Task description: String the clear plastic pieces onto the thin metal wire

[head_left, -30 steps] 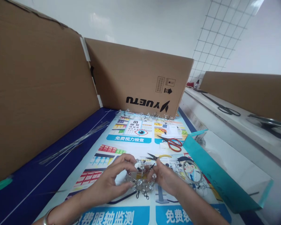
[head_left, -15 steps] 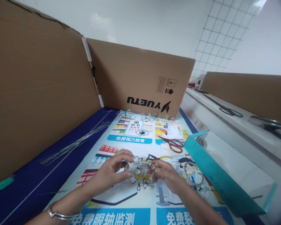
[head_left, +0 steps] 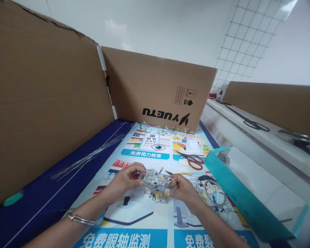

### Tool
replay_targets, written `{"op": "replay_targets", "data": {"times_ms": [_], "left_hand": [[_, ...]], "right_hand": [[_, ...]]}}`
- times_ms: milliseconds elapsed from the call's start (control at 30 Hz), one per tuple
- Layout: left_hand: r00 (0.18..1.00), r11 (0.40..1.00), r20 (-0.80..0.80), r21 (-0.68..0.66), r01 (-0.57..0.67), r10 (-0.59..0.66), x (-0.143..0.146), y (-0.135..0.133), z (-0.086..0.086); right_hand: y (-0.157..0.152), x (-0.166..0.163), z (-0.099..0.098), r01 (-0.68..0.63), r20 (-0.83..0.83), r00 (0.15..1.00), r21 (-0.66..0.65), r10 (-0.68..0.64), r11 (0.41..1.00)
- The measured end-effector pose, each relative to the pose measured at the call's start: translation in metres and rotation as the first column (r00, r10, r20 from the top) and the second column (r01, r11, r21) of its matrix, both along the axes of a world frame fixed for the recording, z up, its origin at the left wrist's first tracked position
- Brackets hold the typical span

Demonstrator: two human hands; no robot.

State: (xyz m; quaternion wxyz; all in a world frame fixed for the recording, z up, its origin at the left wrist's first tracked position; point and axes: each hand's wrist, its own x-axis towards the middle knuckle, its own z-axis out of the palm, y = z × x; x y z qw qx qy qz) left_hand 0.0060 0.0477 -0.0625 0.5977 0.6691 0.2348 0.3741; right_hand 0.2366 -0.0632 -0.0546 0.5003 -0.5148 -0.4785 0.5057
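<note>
Between my two hands, low over the printed mat (head_left: 134, 227), is an openwork wire piece (head_left: 157, 184) with clear beads and small black loops. My left hand (head_left: 130, 177) pinches its left end between thumb and fingers, and a silver bangle (head_left: 81, 219) is on that wrist. At the right end, my right hand (head_left: 183, 187) grips the piece by its rim. Just behind it lies a tool with yellow handles (head_left: 184, 174), partly hidden by the beaded piece and my right hand.
Red-handled scissors (head_left: 193, 162) lie beyond my hands. To the right are a roll of clear tape (head_left: 215, 193) and a teal open box (head_left: 248, 196). Thin wires (head_left: 90, 155) lie at left. More beaded wire pieces (head_left: 165, 130) line the foot of the cardboard wall (head_left: 157, 86).
The beaded wire piece has turned between my hands, and its black loops now show at different spots. Both hands keep hold of its ends. The view has shifted slightly.
</note>
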Motion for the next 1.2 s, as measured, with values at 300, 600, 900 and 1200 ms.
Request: {"op": "replay_targets", "data": {"times_ms": [300, 600, 900, 1200], "left_hand": [[0.996, 0.996, -0.089, 0.084, -0.007, 0.015, -0.001, 0.008, -0.004], [0.994, 0.999, -0.094, -0.009, 0.051, -0.052, -0.004, 0.013, -0.014], [0.990, 0.990, -0.053, -0.061, 0.130, -0.133, -0.006, 0.010, -0.006], [0.993, 0.993, -0.025, -0.003, 0.115, -0.115, -0.007, 0.013, -0.011]], "right_hand": [[0.008, -0.004, -0.020, 0.115, 0.163, 0.979, 0.061, -0.124, 0.991], [0.009, -0.010, -0.032, 0.193, 0.223, 0.953, 0.070, -0.204, 0.979], [0.002, -0.011, -0.020, 0.142, 0.150, 0.978, 0.032, -0.146, 0.989], [-0.003, -0.015, -0.013, 0.065, 0.317, 0.937, 0.263, -0.150, 0.963]]}}
